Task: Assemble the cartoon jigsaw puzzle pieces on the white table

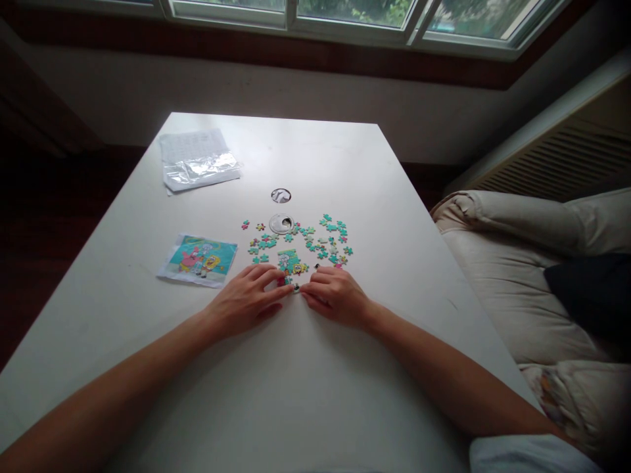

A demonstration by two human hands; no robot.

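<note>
My left hand (249, 292) lies over the near-left edge of a partly joined puzzle (286, 260), fingers stretched and tips on the pieces. Its fingers hide some of that section. My right hand (338, 293) is closed, with thumb and index finger pinching a small dark-and-white puzzle piece (296, 288) at the section's near edge. Another dark piece (317, 266) lies just beyond my right knuckles. Loose teal jigsaw pieces (315, 244) are scattered past both hands, a few with pink or yellow on them.
Left of my hand lies a cartoon picture sheet (200, 260). A clear plastic bag with paper (200, 159) rests at the table's (315, 387) far left. A round hole (280, 196) and a round lid (281, 223) are mid-table. A padded sofa (493, 276) stands right.
</note>
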